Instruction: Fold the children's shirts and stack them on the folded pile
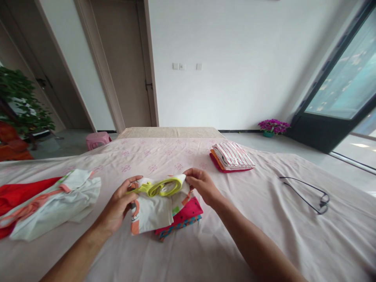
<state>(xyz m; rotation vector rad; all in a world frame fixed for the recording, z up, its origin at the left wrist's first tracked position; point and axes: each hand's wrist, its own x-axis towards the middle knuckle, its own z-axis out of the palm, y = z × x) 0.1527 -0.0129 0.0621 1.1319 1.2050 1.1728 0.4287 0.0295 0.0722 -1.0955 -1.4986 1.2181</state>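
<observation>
Between my hands is a folded white printed garment [155,211] with a yellow-green band along its upper edge. My left hand [120,201] pinches its left upper corner, thumb on the near side. At the other upper corner, my right hand [199,184] grips the cloth between thumb and fingers. The garment partly covers a small stack below it: a folded pink dotted cloth [189,211] on top of a blue patterned cloth [182,226]. Whether the white garment rests on that stack or is held just above it, I cannot tell.
Unfolded white and red clothes [58,207] lie at the left. A folded stack with a striped top piece [233,154] sits at the back right. Eyeglasses [321,203] rest on the pale sheet [264,235] at the right. A pink stool [98,140] stands beyond the left edge.
</observation>
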